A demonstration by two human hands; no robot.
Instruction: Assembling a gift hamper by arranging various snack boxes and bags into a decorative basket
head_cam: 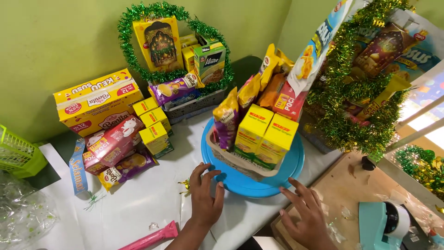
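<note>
My left hand [205, 196] rests flat with fingers spread on the white table cover, its fingertips at the near rim of a round blue tray [296, 164]. My right hand [306, 212] lies open just right of it, fingers pointing at the tray's front edge. On the tray stands a woven basket [231, 159] packed with two yellow boxes [266, 134], a purple snack bag [225, 121] and several orange and red packets. Neither hand holds anything.
A green tinsel hoop hamper [172, 46] stands at the back, a big yellow box [98, 99] and loose snack packs [121, 148] to the left, a tinsel-wrapped hamper [365, 92] at right. A tape dispenser [386, 224], pink strip [150, 237], green basket [18, 157] and cellophane [23, 213] lie near.
</note>
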